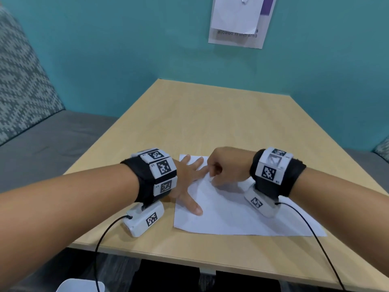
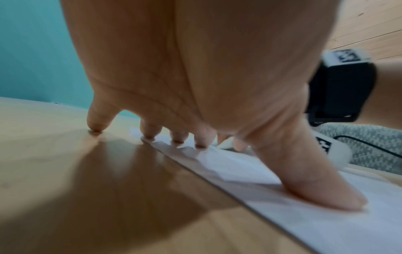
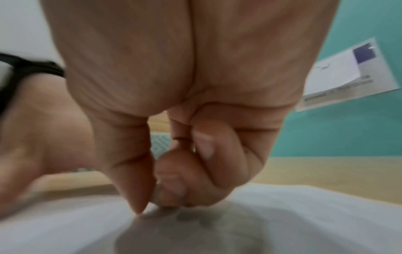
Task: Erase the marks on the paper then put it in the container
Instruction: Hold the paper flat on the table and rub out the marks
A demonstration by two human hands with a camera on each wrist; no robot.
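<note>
Your paper (image 1: 231, 216) lies on the surface (image 1: 210, 114) near its front edge; your left hand (image 1: 185, 175) rests on the paper's left part, your right hand (image 1: 227, 165) beside it.

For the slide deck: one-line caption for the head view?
Left hand spread flat, pinning the white paper on the wooden table; right hand curled, rubbing near its top edge.

White paper (image 1: 231, 213) on pale wood table (image 1: 210, 114), teal wall (image 1: 126, 49), grey zigzag-patterned cushion (image 1: 21, 81).
</note>
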